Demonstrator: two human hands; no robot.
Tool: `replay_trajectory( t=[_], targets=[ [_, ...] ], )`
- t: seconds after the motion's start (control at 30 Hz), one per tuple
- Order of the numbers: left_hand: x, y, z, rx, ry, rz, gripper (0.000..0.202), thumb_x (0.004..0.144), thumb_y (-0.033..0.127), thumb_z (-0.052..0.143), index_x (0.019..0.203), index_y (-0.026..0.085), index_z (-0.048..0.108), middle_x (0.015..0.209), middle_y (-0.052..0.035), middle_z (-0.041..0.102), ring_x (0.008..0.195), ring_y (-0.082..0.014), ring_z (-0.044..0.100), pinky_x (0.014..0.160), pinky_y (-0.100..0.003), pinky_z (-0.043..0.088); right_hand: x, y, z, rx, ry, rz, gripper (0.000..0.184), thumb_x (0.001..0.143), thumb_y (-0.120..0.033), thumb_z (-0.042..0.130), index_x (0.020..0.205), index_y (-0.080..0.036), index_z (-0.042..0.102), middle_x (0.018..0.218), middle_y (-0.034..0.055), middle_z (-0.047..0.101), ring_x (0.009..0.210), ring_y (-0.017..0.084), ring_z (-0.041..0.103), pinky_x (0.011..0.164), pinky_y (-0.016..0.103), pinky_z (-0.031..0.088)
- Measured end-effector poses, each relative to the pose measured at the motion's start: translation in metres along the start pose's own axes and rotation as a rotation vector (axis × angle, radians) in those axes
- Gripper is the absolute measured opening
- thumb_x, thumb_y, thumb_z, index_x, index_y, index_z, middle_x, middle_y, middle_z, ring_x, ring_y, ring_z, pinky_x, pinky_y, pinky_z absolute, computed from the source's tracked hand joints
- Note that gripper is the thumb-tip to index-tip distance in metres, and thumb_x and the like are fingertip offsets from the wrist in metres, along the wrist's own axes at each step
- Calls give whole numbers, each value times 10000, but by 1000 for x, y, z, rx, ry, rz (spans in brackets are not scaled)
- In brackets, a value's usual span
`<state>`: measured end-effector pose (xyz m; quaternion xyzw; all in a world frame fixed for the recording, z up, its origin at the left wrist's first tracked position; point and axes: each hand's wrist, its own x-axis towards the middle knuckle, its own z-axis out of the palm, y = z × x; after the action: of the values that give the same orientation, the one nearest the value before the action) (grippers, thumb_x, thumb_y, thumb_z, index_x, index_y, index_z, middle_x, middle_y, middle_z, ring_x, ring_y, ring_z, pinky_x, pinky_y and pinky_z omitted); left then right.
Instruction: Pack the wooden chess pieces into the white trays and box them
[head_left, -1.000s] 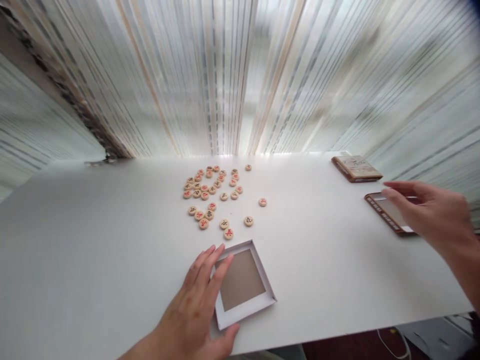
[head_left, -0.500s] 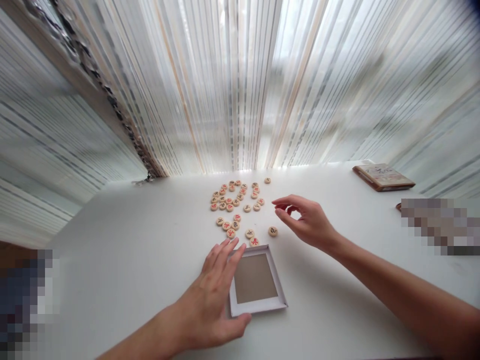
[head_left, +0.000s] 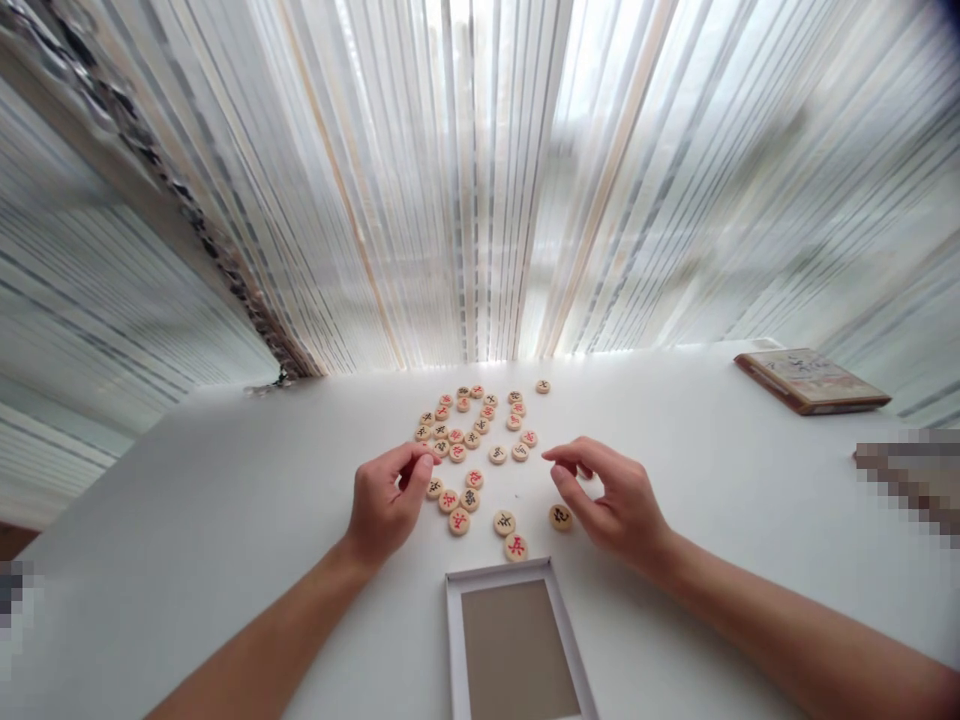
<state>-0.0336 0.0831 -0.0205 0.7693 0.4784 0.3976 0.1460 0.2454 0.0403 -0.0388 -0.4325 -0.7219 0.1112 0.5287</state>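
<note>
Several round wooden game pieces (head_left: 471, 432) with red or black characters lie scattered on the white table (head_left: 225, 480). My left hand (head_left: 384, 503) is curled at the cluster's left edge, thumb and forefinger pinched on one piece. My right hand (head_left: 609, 500) is to the right of the cluster, its fingers bent in a pinch around a red-marked piece that is mostly hidden. A black-marked piece (head_left: 560, 517) lies just below its fingertips. A shallow white box tray (head_left: 453, 640) with a brown bottom lies near the front edge between my forearms.
A flat brown box (head_left: 810, 378) rests at the far right of the table. A blurred-out patch (head_left: 911, 480) sits at the right edge. Striped sheer curtains (head_left: 480, 180) hang behind the table's far edge.
My left hand left the tray and moved up to the pieces, closing into a pinch. My right hand came in from the far right to the pieces. The view tilted, so the tray sits lower.
</note>
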Motion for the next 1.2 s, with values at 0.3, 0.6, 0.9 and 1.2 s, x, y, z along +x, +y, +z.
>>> replay_trajectory(
  t=[0.3,0.6,0.9,1.2],
  targets=[
    [-9,8,-3,-19,-135,197,293,981,171,526,745,169,700,573,17,606,471,-99,470,500,-224,380,0,-7,0,31,-161,-76,233,959,-73,584,1062,-259,678,784,34,672,665,190,649,578,305,523],
    [-10,8,-2,-28,-138,245,274,974,139,539,764,156,714,542,35,569,446,-90,436,492,-220,366,-1,-7,-2,-24,-251,-104,212,967,-75,573,1044,-254,653,789,40,703,660,194,662,597,324,515],
    [-10,5,-1,-11,-125,278,284,982,147,539,762,152,718,544,42,569,440,-85,427,480,-216,355,-4,-5,0,7,-258,-101,203,972,-57,564,1031,-225,662,809,40,685,686,168,636,624,289,507],
    [-9,5,0,-6,-124,287,277,985,143,545,773,148,722,545,51,545,441,-80,421,480,-210,354,-4,-5,1,5,-259,-107,183,974,-62,566,1014,-212,664,801,34,684,694,155,624,655,275,496]
  ],
)
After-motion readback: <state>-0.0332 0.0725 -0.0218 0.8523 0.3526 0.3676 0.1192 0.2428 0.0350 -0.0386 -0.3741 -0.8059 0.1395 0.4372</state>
